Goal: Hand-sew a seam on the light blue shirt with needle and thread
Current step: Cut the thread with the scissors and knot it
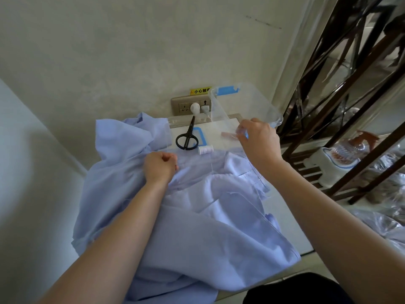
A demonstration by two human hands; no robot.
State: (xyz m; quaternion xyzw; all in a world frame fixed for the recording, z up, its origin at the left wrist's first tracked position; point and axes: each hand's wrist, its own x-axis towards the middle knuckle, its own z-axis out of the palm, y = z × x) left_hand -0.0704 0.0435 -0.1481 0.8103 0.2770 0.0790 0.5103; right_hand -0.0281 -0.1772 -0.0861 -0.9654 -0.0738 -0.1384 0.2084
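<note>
The light blue shirt (197,227) lies crumpled across a small white table (289,233), covering most of it and hanging over the near and left edges. The left hand (161,165) rests on the shirt toward its far side, fingers curled into a fist with the thumb against the forefinger; I cannot tell whether it pinches cloth or anything else. The right hand (258,141), raised at the far right, grips the rim of a clear plastic box (245,106) held tilted above the table. Black scissors (187,137) lie closed on a clear lid (202,139) with a blue latch at the far end of the table, and a white thread spool (205,149) lies just beside their handles, on the near side
</note>
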